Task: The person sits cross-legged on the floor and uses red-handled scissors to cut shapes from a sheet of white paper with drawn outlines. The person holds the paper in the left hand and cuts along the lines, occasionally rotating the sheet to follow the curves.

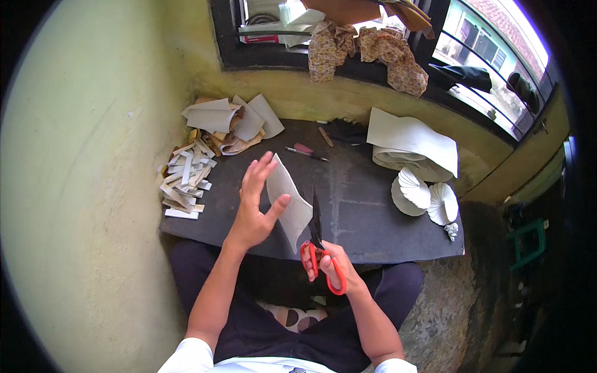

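In the head view, the left hand sits just left of centre, fingers spread and raised, with the thumb pressed against a white sheet that stands on edge between thumb and palm; so it grips the sheet loosely, fingers open. The sheet hangs over the near part of the dark table. Just below centre the right hand is clenched through the red handles of the scissors, whose dark blades point up the frame and meet the sheet's lower right edge.

At the left edge of the table lies a pile of white strips. Above it, in the upper left of the table, is a heap of curled paper. A pen lies at the table's far middle. On the right of the table are a large folded white sheet stack and, just below it, two pleated paper fans side by side. Patterned cloth hangs over the window sill at the top of the frame. The person's dark-clothed lap fills the bottom centre.
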### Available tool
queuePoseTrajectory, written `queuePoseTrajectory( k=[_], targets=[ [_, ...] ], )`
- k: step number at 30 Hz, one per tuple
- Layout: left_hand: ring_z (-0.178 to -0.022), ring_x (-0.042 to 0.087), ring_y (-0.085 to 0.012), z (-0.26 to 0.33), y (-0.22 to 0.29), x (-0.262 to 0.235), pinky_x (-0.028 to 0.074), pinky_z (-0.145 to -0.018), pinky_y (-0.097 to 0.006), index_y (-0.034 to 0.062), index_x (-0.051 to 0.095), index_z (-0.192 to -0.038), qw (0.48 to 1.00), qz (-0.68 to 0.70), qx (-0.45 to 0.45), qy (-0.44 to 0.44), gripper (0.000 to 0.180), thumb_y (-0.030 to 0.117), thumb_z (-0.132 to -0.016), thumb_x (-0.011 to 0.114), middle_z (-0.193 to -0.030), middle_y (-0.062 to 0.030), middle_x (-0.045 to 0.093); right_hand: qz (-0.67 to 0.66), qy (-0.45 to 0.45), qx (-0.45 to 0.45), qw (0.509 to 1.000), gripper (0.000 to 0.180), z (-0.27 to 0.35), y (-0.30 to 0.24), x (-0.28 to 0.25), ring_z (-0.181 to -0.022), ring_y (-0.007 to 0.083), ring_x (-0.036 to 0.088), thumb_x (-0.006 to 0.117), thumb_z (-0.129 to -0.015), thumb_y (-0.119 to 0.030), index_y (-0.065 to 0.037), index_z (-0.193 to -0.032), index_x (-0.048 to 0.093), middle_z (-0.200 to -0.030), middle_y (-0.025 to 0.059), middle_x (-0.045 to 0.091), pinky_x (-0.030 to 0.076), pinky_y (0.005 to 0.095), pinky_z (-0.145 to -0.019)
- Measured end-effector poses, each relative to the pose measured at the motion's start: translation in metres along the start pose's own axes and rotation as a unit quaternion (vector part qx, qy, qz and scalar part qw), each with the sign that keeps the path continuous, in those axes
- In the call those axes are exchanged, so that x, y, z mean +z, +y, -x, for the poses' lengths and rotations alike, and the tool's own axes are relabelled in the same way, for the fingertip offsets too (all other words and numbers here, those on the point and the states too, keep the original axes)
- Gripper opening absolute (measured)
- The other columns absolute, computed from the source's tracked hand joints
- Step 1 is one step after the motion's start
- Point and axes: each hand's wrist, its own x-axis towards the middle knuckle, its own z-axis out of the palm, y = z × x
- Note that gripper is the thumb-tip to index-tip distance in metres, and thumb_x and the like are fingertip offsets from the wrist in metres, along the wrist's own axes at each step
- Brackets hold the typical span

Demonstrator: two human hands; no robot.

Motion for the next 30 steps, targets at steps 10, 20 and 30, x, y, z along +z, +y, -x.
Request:
queuePoseTrajectory(
  k=[10, 20, 30],
  targets=[
    [-0.097, 0.068, -0.0123, 0.002, -0.051, -0.01, 0.054, -0.087, -0.029, 0.0021, 0.059, -0.125, 0.908, 0.346, -0.223, 0.069, 0.035, 0.018, -0.097, 0.073, -0.109, -0.0064, 0.07, 0.002, 0.072, -0.039, 0.997, 0.067, -0.003, 0.006, -0.015, -0.084, 0.0123, 0.06, 0.058, -0.098, -0.062, 0.001, -0.119, 0.057, -0.107, 0.0072, 0.063, 0.053, 0.0292, -0.077],
    [-0.108, 0.069, -0.0193, 0.026, -0.017, 0.021, 0.062, -0.086, -0.036, 0.0048, 0.051, -0.134, 0.723, 0.581, -0.327, 0.182, 0.038, 0.024, -0.104, 0.061, -0.121, -0.009, 0.067, -0.032, 0.286, -0.029, 0.957, 0.036, -0.022, 0.02, 0.016, -0.094, 0.0169, 0.067, 0.076, -0.094, -0.019, 0.001, -0.119, 0.058, -0.111, 0.0114, 0.067, 0.055, 0.0303, -0.078],
    [-0.108, 0.066, -0.0144, 0.057, 0.019, 0.056, 0.056, -0.091, -0.031, 0.0082, 0.054, -0.134, 0.671, 0.647, -0.361, 0.034, 0.042, 0.021, -0.098, 0.071, -0.121, -0.004, 0.066, -0.052, 0.397, -0.07, 0.914, 0.029, -0.025, 0.022, -0.007, -0.079, 0.0149, 0.065, 0.072, -0.087, 0.001, 0.001, -0.112, 0.059, -0.095, 0.009, 0.064, 0.053, 0.0286, -0.072]
  ],
)
